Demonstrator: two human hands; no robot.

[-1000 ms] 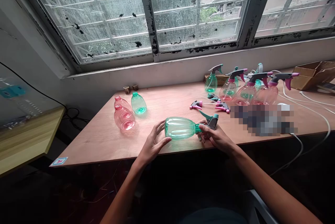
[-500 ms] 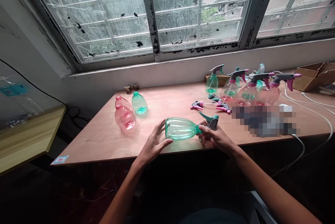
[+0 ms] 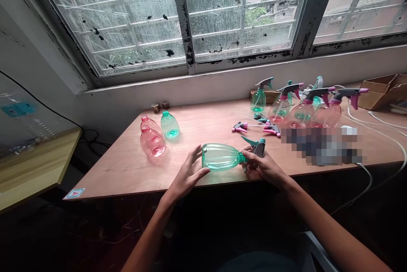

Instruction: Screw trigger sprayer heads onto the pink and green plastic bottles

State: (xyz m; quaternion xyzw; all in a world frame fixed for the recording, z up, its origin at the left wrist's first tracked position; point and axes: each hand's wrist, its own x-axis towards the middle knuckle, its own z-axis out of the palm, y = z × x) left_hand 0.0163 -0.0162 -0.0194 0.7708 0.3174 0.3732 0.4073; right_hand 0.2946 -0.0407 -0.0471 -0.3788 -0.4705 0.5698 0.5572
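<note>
A clear green spray bottle (image 3: 221, 157) lies sideways between my hands, just over the table's front edge. The fingers and thumb of my left hand (image 3: 190, 169) are curved round its base. At the other end, my right hand (image 3: 259, 164) pinches the collar at the neck, where the grey and teal trigger head (image 3: 259, 147) sits. Some of the right fingers are hidden behind the neck. Beyond the bottle lie loose trigger heads, a pink and black one (image 3: 240, 127) and another pink one (image 3: 272, 129), plus a teal one (image 3: 260, 118).
Two pink bottles (image 3: 152, 142) and a green bottle (image 3: 170, 125) without heads stand at the left of the wooden table (image 3: 117, 166). Several bottles with trigger heads, one of them pink (image 3: 327, 115), stand at right. A cardboard box (image 3: 377, 93), white cables (image 3: 389, 132) and a blurred patch lie there too.
Hardly anything differs. The view has shifted very slightly, and both hands keep the same hold on the green spray bottle.
</note>
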